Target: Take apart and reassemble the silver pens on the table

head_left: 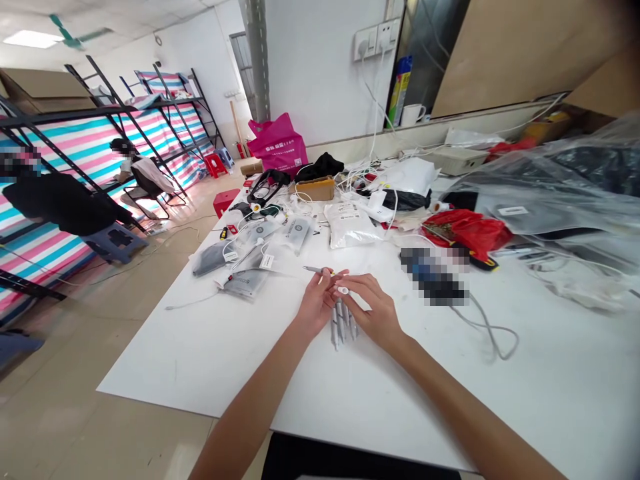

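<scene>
I can see a pink bag (277,145) by the wall, a red stool (215,165), and someone seated (143,175) beside striped bunk frames (90,153).

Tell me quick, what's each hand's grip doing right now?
Left hand: closed, pinching a slim silver rod.
Right hand: curled by a small white piece; hold unclear.

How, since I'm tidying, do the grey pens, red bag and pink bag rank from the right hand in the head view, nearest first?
1. Grey pens: by the right hand, left.
2. Red bag: on the table, right.
3. Pink bag: far end, left.
</scene>
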{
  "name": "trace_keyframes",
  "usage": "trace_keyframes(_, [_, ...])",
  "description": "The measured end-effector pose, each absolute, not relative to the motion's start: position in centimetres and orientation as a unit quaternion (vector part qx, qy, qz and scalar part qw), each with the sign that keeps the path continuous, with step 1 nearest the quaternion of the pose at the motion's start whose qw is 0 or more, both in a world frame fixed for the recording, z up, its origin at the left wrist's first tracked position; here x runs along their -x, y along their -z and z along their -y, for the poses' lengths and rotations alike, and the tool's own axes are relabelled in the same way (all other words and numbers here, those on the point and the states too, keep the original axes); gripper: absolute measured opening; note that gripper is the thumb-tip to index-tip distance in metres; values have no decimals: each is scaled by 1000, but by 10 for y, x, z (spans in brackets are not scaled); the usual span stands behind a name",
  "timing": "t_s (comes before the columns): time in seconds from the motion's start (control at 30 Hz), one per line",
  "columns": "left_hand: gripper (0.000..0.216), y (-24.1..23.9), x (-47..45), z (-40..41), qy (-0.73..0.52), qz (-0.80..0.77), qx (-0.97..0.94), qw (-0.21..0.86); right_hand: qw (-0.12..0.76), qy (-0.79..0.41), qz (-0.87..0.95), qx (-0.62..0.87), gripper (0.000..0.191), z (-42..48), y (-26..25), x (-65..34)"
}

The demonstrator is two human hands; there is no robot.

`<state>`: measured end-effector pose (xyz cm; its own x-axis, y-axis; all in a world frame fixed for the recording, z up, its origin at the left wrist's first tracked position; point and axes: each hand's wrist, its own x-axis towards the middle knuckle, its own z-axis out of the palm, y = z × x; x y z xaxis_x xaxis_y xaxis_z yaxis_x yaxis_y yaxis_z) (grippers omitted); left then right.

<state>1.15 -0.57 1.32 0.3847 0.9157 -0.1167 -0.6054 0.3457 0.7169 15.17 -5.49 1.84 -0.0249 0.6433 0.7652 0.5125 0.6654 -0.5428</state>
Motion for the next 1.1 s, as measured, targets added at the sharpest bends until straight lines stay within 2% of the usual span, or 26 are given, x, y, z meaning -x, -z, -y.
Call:
trace_keyframes(0.17, [35, -19, -15, 12, -475, -272, -308, 778, 535, -11, 736, 414, 18, 56, -15, -150])
trace_keyframes(0.43, [35, -19, -13, 10, -484, -258, -325, 771, 519, 38, 735, 434, 17, 54, -12, -153])
trace_keyframes(0.63, [36, -25, -14, 15, -480, -250, -327, 775, 521, 82, 740, 418, 26, 51, -12, -153])
trace_keyframes(1.1, [35, -27, -13, 13, -486, -258, -329, 767, 523, 76, 748, 400, 33, 50, -7, -154])
